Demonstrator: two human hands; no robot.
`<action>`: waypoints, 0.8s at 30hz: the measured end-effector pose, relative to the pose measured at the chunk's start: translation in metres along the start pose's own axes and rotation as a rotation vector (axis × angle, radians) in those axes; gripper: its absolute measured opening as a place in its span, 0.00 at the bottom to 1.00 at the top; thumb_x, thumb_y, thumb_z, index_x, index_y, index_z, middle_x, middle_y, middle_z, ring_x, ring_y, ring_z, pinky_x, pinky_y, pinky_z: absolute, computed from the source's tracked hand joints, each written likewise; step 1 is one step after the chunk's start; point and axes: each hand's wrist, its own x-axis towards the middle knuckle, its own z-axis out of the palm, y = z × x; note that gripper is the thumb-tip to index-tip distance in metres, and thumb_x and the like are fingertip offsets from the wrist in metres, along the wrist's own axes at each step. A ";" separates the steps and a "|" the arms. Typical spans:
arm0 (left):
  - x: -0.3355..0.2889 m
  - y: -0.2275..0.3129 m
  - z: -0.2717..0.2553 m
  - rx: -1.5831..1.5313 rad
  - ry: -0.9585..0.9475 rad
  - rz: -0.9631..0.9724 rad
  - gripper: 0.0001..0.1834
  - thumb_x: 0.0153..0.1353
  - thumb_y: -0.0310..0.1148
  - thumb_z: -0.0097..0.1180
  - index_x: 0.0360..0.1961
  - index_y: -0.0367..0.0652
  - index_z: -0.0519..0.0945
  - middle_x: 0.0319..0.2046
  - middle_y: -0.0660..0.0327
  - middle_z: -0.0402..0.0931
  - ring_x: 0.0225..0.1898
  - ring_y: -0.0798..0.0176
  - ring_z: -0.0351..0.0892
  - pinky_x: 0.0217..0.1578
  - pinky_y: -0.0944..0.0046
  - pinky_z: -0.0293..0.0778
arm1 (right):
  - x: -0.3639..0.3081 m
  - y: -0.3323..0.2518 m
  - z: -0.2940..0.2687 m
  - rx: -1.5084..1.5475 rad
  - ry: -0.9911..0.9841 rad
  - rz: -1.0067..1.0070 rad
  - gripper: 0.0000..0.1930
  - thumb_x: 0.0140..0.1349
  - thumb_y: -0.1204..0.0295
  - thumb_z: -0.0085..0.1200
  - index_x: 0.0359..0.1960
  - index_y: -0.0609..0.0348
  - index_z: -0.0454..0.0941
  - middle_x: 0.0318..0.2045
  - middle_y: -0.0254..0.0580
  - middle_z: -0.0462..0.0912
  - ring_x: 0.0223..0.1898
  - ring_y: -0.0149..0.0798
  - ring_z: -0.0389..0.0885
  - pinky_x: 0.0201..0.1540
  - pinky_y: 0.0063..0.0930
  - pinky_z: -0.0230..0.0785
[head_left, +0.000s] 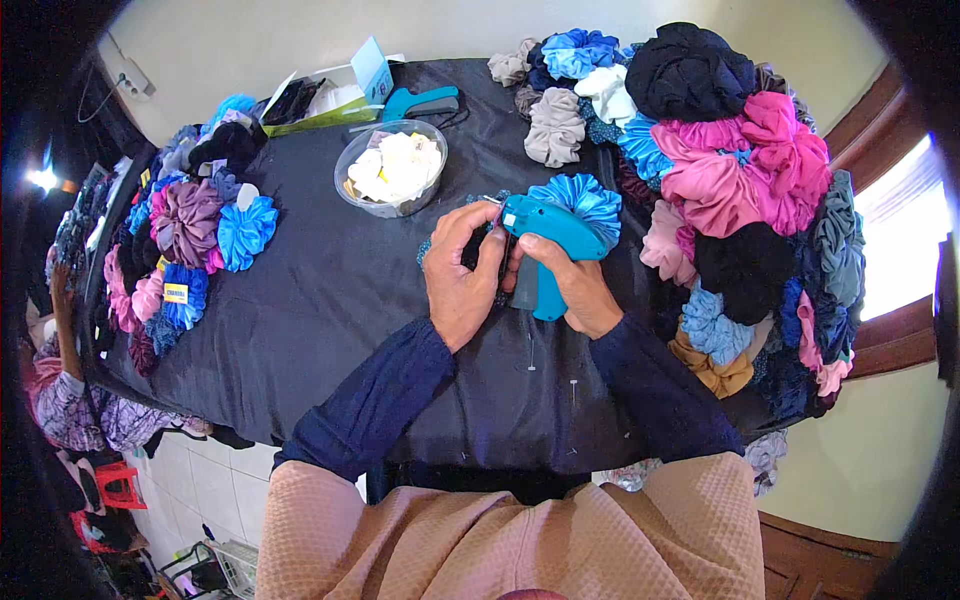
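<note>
1. Nearest the lens: pinkish waffle-knit cloth (500, 540) across the lap, then dark blue sleeves (380, 395) reaching up to a black-draped worktop (330, 300).
2. Right hand (575, 285) wrapped around the handle of a teal tagging gun (545, 240), grip closed on it; gun at mid-worktop, nose pointing left toward the other hand.
3. Left hand (460, 275) curled tight at the gun's nose, fingers pinched on something dark and a bit of teal-speckled fabric; grip narrow, holding that piece.
4. Blue scrunchie (580, 200) just behind the gun, touching or nearly touching its body.
5. To do well, as a judgement: keep the fabric bunched firmly on the needle, keep fingertips off the needle line, hold the gun level, squeeze fully and evenly, draw straight back.
6. Clear tub (392, 168) of pale paper tags near, above and left of the hands; second teal gun (420, 102) and an open green-edged box (315, 105) beyond it.
7. Large scrunchie heap (745, 190) on the right; smaller row (190, 245) on the left, some bearing yellow tags.
8. Hidden: needle tip, and whether a tag is loaded, behind the left fingers; cannot tell what exactly the left hand pinches.
9. Hard to make out: thin pale slivers (532, 355) on the cloth near the right wrist, perhaps fasteners.
10. Cut off: another person's patterned sleeve (70, 410) at the left rim; room edges lost in dark fisheye border.
</note>
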 end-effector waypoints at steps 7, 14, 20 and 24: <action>-0.004 -0.004 -0.001 -0.113 0.023 -0.142 0.11 0.61 0.23 0.55 0.45 0.38 0.81 0.45 0.55 0.80 0.45 0.60 0.78 0.49 0.62 0.71 | -0.002 -0.004 0.003 0.032 0.023 0.092 0.12 0.65 0.66 0.55 0.45 0.60 0.78 0.30 0.35 0.78 0.28 0.30 0.78 0.31 0.26 0.72; 0.000 -0.003 -0.002 0.008 0.019 0.043 0.12 0.60 0.23 0.56 0.45 0.39 0.81 0.45 0.56 0.80 0.46 0.58 0.78 0.49 0.61 0.71 | -0.002 -0.004 0.003 0.035 0.016 0.068 0.12 0.66 0.66 0.55 0.46 0.60 0.78 0.29 0.35 0.78 0.27 0.31 0.79 0.30 0.26 0.72; -0.001 0.000 -0.001 0.011 0.032 0.021 0.12 0.59 0.23 0.57 0.46 0.40 0.80 0.45 0.56 0.80 0.46 0.57 0.78 0.50 0.62 0.71 | -0.002 -0.002 0.002 0.016 0.030 0.075 0.13 0.66 0.66 0.55 0.46 0.60 0.78 0.30 0.35 0.78 0.27 0.30 0.79 0.31 0.25 0.72; -0.001 0.001 -0.002 0.007 0.018 -0.004 0.12 0.59 0.23 0.57 0.45 0.40 0.81 0.45 0.56 0.81 0.47 0.57 0.78 0.50 0.61 0.70 | -0.001 -0.002 0.001 0.016 0.009 0.058 0.13 0.66 0.65 0.55 0.47 0.60 0.78 0.30 0.34 0.78 0.28 0.30 0.79 0.31 0.25 0.72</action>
